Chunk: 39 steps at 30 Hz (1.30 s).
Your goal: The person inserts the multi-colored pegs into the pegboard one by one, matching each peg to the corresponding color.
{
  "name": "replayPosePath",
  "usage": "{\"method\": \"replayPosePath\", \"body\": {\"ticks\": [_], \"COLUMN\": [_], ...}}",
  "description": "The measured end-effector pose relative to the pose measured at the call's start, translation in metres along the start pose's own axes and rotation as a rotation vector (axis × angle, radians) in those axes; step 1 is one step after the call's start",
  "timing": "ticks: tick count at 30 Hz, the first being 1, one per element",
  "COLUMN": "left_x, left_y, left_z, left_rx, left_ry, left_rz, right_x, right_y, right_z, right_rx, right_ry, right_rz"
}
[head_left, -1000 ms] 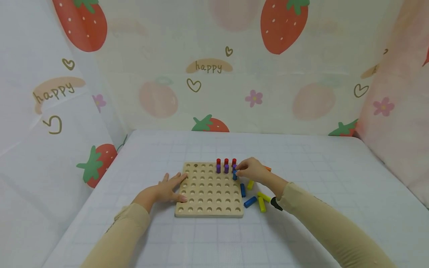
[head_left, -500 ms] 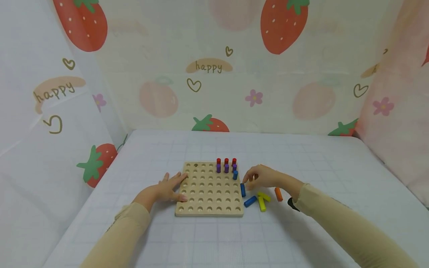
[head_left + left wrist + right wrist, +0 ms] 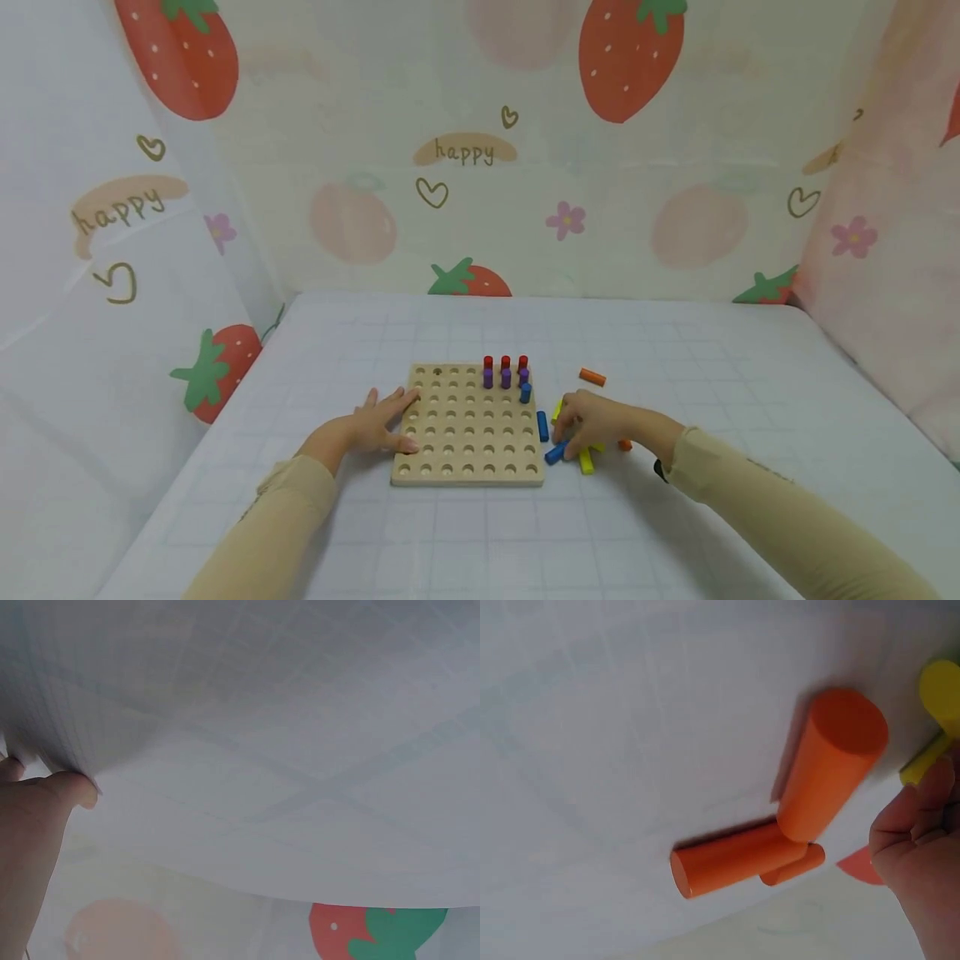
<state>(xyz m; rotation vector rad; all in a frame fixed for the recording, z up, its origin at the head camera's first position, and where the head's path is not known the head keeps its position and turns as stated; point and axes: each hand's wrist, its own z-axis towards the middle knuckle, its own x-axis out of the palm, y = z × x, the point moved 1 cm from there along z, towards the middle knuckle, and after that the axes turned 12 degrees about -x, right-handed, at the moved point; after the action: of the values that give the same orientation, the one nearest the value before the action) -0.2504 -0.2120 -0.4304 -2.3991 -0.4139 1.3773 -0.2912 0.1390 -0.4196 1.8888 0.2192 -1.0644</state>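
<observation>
My left hand (image 3: pixel 373 423) rests with spread fingers on the left edge of a wooden pegboard (image 3: pixel 450 450). Red pegs (image 3: pixel 506 362) and purple pegs (image 3: pixel 506 379) stand in the board's back right holes, with one blue peg (image 3: pixel 526 393) upright in front of them. Right of the board, my right hand (image 3: pixel 592 418) bends down over a lying blue peg (image 3: pixel 556 452), its thumb and fingers pinching that peg's far end. Another blue peg (image 3: pixel 542 426) lies along the board's right edge. In the left wrist view, only part of the left hand (image 3: pixel 52 802) shows.
Yellow pegs (image 3: pixel 587 461) lie under and around the right hand, partly hidden. An orange peg (image 3: pixel 592 377) lies farther back. The right wrist view shows several orange pegs (image 3: pixel 829 765) close together on the white tablecloth (image 3: pixel 630 750). A strawberry-print curtain (image 3: pixel 480 217) stands behind the table.
My right hand has left the upright blue peg in the board and moved right and toward me, to the loose pegs. My left hand has stayed in place.
</observation>
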Motion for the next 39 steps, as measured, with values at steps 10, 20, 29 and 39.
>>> {"method": "replayPosePath", "body": {"ticks": [10, 20, 29, 39], "left_x": [0.000, 0.001, -0.002, -0.002], "left_y": [-0.001, -0.004, -0.004, -0.005], "left_z": [-0.003, -0.006, -0.010, -0.008], "left_rx": [-0.001, 0.002, 0.003, 0.000], "left_ry": [-0.003, 0.008, 0.010, 0.003], "left_rz": [-0.003, 0.001, -0.005, -0.003], "right_x": [-0.001, -0.016, -0.023, -0.024], "right_y": [-0.002, 0.005, 0.015, 0.025], "right_z": [-0.002, -0.007, 0.001, 0.013], "right_rx": [-0.032, -0.099, -0.100, -0.012], "right_ry": [-0.048, -0.208, -0.409, -0.554], "right_rz": [-0.008, 0.021, 0.129, 0.228]}}
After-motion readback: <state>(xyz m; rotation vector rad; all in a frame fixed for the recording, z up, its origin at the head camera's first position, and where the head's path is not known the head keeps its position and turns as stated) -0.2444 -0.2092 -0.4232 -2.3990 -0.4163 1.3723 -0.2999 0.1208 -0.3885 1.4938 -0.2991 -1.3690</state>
